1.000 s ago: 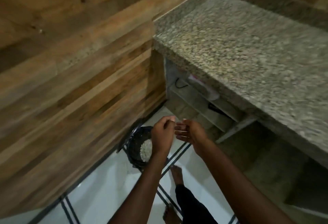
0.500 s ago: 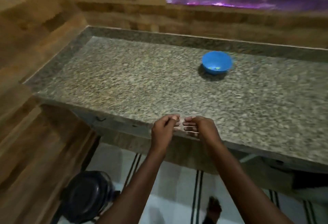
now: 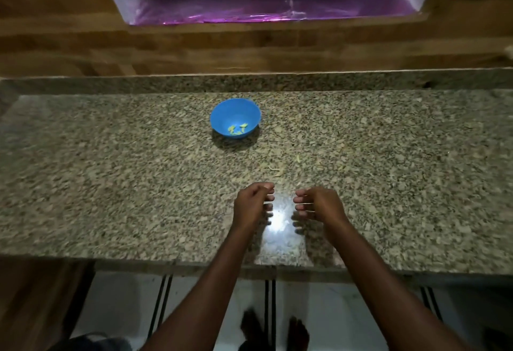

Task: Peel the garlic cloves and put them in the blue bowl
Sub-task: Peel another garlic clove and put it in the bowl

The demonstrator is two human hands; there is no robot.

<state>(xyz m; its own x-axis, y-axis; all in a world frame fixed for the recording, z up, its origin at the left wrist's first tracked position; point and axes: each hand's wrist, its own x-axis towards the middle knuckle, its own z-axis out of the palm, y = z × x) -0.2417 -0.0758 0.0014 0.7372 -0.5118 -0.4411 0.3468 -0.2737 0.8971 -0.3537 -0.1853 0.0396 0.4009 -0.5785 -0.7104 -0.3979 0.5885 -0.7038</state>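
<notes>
Two hands hover over the granite table (image 3: 111, 184), fingers loosely curled and facing each other. The left hand (image 3: 251, 205) and the right hand (image 3: 323, 205) sit near each other with a gap between; whether either pinches anything I cannot tell. Beyond the left hand, well apart, stands the blue bowl (image 3: 235, 113), holding a few pale garlic cloves (image 3: 236, 129).

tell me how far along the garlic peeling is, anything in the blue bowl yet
Done: a few small pale peeled garlic cloves already lie in the round blue plastic bowl. In hand: the left hand and right hand hover over the speckled granite counter with curled fingers; whether either holds a clove is unclear. Left: no unpeeled cloves are clearly visible, only thin pale scraps near the hands.
</notes>
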